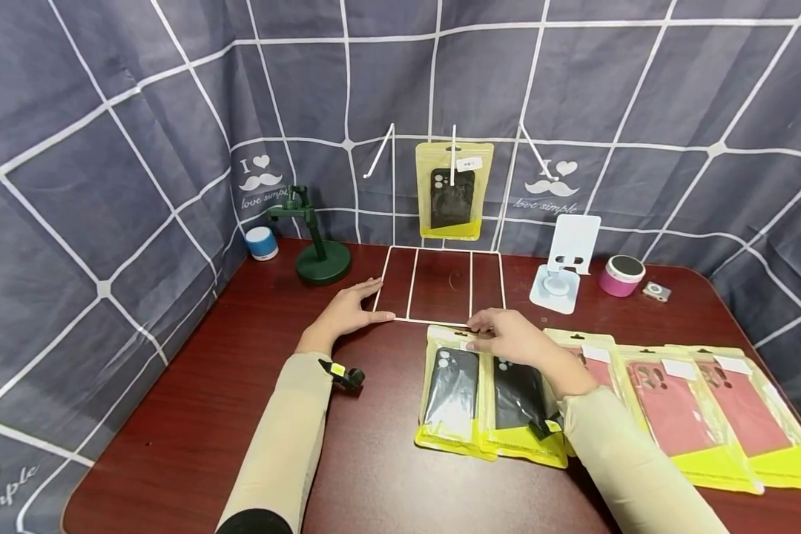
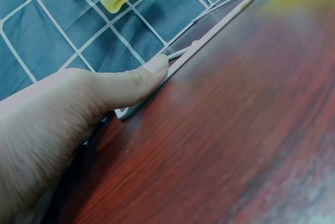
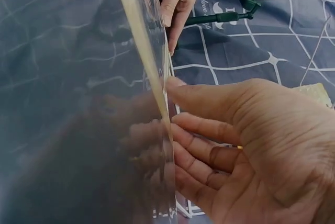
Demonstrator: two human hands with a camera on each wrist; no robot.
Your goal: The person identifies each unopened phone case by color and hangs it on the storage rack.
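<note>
A white wire rack [image 1: 438,322] with hooks stands against the cloth. My left hand [image 1: 345,319] rests at its front left corner, thumb along the front wire and the other fingers spread toward the left side. In the left wrist view the left thumb [image 2: 149,72] lies over the corner; the other fingers are hidden. My right hand [image 1: 517,340] is at the front right corner, just over the top of a black phone case in a yellow-edged bag [image 1: 521,397]. In the right wrist view the right fingers [image 3: 201,130] bend loosely, apart from the thumb.
One bagged black phone case [image 1: 452,196] hangs on the middle hook. Beside the right hand lie another bagged black case [image 1: 450,393] and several pink ones [image 1: 674,408]. Behind stand a green stand [image 1: 322,259], blue cylinder [image 1: 262,243], white phone stand [image 1: 567,252] and pink cylinder [image 1: 622,276].
</note>
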